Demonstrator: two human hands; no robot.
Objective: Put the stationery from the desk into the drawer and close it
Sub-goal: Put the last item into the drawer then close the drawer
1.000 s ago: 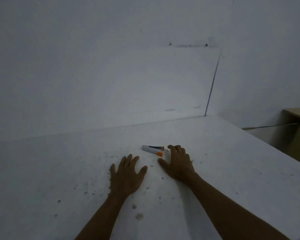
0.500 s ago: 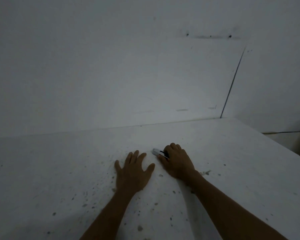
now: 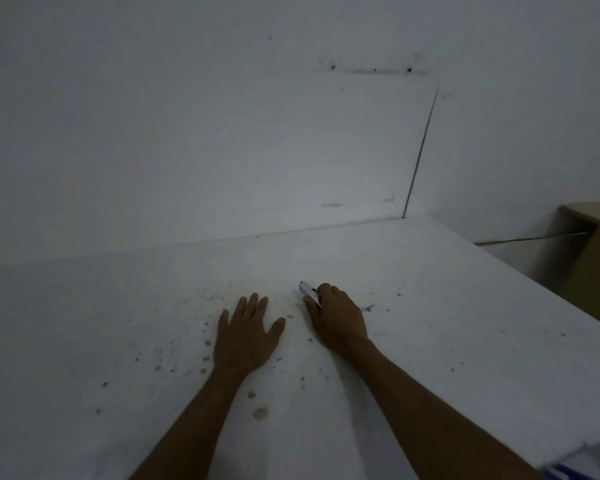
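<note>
A pale wall [image 3: 222, 133] stood behind the speckled white desk [image 3: 465, 323], whose near right corner was cut off by the frame. A tan wooden unit [image 3: 596, 258] showed only partly at the right edge. The left hand [image 3: 245, 336] lay flat on the desk, fingers spread. The right hand [image 3: 338, 318] curled its fingers over a small white stationery piece [image 3: 305, 288], covering most of it. Only its far-left end stuck out. Its long axis seemed to run from far left to near right, just right of the left hand's thumb.
</note>
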